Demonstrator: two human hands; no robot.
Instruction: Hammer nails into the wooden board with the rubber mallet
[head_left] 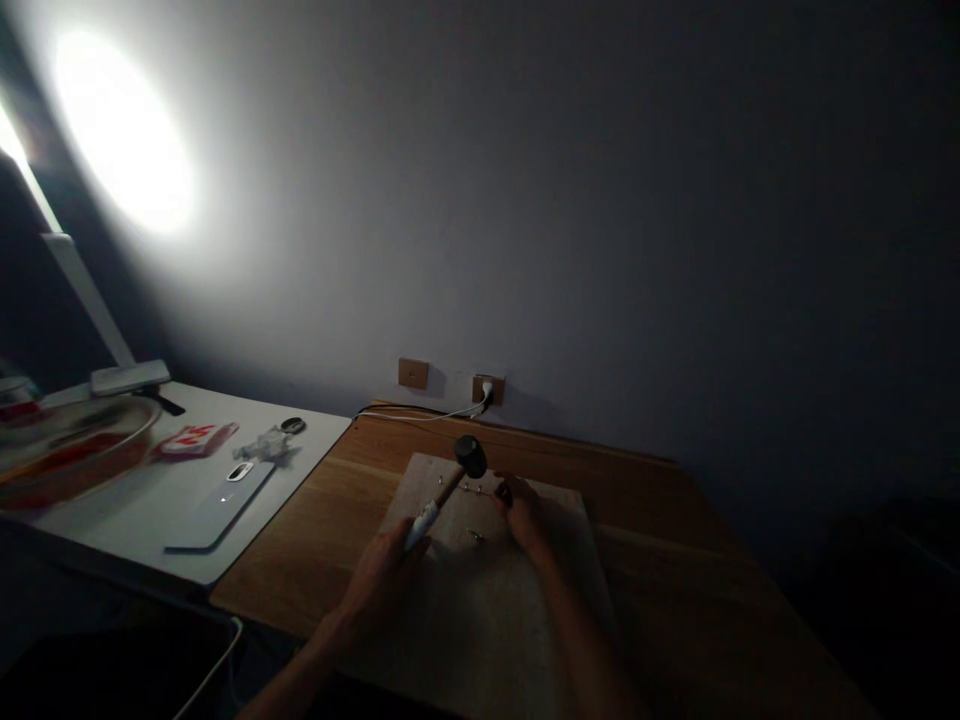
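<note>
My left hand (384,568) is wrapped round the pale-wrapped handle of a mallet (470,456), whose black head points up and away above the far part of a wooden board (487,610). At the board's far right, the bent fingers of my right hand (523,516) close on something dark and small that I cannot make out. Several small shiny metal pieces (478,489) stand in a row along the board's far side, left of my right hand. Nearer me, another small metal piece (475,535) lies on the board between my hands.
The board lies on a wooden table (330,520) against the wall. Left of it, a white table (225,410) bears a laptop-like grey flat thing (225,510), a red-and-white packet (196,440), a clear basin (82,450) and a lamp (94,295). A cable (420,416) runs to a wall socket (488,390).
</note>
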